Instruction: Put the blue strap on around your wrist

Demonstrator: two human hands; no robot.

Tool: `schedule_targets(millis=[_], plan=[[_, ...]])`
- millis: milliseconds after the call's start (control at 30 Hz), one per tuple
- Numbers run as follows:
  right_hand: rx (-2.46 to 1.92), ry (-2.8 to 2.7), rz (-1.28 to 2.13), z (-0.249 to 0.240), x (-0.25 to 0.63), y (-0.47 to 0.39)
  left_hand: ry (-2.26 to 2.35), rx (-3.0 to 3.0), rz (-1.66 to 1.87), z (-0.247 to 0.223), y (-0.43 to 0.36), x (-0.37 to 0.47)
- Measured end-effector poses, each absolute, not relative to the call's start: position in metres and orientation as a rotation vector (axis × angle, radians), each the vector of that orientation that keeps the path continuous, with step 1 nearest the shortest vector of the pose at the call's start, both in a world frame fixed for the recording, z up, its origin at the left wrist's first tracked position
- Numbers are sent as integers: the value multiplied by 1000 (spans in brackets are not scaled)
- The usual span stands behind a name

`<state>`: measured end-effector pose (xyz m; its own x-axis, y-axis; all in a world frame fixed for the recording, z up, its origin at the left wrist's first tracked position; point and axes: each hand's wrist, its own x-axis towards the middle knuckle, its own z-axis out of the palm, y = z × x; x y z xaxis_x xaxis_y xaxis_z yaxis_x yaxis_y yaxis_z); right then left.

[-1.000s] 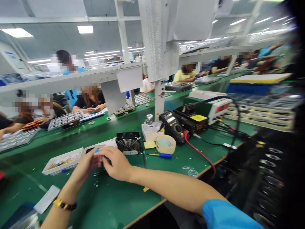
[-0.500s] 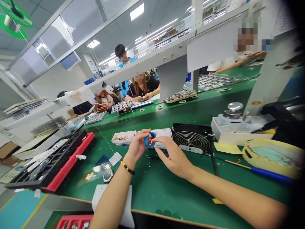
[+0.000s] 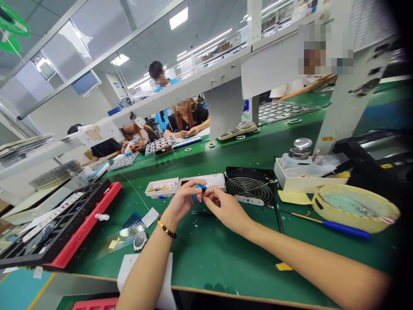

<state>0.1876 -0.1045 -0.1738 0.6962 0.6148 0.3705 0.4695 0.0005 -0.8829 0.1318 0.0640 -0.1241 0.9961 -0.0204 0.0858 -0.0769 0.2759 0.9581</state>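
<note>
A small blue ring-shaped piece (image 3: 195,198) is held over the green workbench, partly covered by fingers. My left hand (image 3: 180,204), with a beaded bracelet at the wrist, is closed around its left side. On the other side, the bent fingers of my right hand (image 3: 228,212) are pinched together against the piece. Just behind the hands stand a white tray of small yellowish parts (image 3: 162,187) and a long white box (image 3: 214,181). Dark tweezers (image 3: 203,213) lie on the bench below the hands. A round watch-like part (image 3: 140,242) lies near my left forearm.
A black fan (image 3: 250,185) stands behind my right hand. Farther right are a white bin with a metal-topped bottle (image 3: 300,148), a yellow bowl (image 3: 322,211) and a blue-handled tool (image 3: 346,229). A black divided tray with a red edge (image 3: 87,224) sits left. Co-workers sit across the bench.
My right hand's fingers have gone from spread apart to pinched at the blue ring-shaped piece. The piece has turned and is more covered. The view has shifted slightly to the right.
</note>
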Motion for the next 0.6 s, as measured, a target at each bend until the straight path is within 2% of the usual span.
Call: schedule_targets(millis=[433,600], plan=[[-1498,-768,382,-165,194,-101,-118,1569,85,-116,53,118],[-1499,-747,472,-148,174,-64,295,1865,274,-135,17,138]])
